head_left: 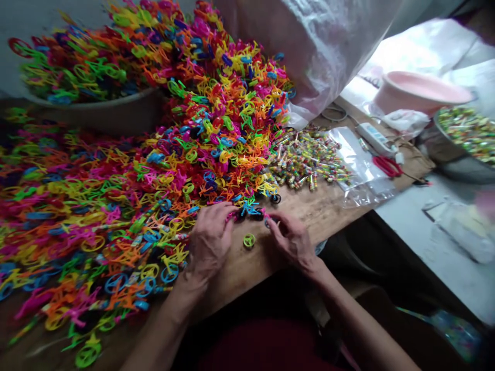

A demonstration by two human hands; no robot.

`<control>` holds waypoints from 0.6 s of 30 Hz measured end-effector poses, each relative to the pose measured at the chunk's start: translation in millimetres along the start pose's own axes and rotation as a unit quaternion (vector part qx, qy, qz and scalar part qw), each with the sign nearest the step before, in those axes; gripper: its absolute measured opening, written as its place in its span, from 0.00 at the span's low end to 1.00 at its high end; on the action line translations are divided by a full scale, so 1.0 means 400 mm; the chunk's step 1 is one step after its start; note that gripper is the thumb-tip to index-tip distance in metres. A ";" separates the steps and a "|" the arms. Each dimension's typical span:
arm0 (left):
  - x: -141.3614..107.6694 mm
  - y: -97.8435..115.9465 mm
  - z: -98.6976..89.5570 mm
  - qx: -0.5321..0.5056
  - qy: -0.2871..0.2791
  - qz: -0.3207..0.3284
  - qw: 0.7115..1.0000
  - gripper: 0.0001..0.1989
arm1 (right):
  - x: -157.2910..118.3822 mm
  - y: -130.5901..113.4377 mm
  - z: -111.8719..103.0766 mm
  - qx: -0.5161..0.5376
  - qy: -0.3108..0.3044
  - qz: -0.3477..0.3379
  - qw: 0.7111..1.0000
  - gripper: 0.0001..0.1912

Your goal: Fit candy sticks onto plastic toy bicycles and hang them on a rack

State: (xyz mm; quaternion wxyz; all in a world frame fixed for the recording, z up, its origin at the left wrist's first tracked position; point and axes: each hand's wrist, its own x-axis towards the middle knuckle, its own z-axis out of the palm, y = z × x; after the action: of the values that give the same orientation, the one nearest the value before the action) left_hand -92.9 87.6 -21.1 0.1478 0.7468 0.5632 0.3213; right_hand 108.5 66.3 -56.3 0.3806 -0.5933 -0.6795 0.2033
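On the wooden tabletop, both hands meet at a small plastic toy bicycle part. My left hand (211, 234) has its fingers curled at a pink and dark piece (232, 216), mostly hidden under the fingertips. Between the hands lies a blue toy bicycle frame (250, 207) with dark wheels beside it. My right hand (292, 237) pinches a small pink and blue plastic part (266, 219) between thumb and fingers. Nearer me, a loose yellow-green toy wheel (249, 240) rests on the wood.
A big heap of colourful toy parts (216, 123) covers the left and back, spilling from a grey basin (116, 111). Small candy-like tubes (309, 154) lie at the right, beside clear plastic bags (359, 170), a power strip (373, 136) and red-handled scissors (388, 166). A pink basin (421, 93) stands beyond.
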 end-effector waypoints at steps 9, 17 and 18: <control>0.036 0.036 0.113 0.126 -0.041 0.081 0.988 0.26 | -0.011 0.065 -0.052 -0.085 0.062 0.008 0.994 0.09; -0.047 -0.080 0.032 0.068 0.128 0.003 0.989 0.20 | 0.001 0.020 -0.007 -0.081 0.066 -0.097 0.990 0.08; -0.056 -0.091 0.028 0.082 0.126 0.016 0.988 0.20 | 0.012 0.002 0.016 -0.075 0.055 -0.111 0.989 0.08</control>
State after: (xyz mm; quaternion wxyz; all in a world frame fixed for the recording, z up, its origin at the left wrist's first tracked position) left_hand -116.4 80.1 -57.8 0.0087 0.7184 0.5902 0.3681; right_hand 104.2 72.2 -59.6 0.3917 -0.5514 -0.7327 0.0753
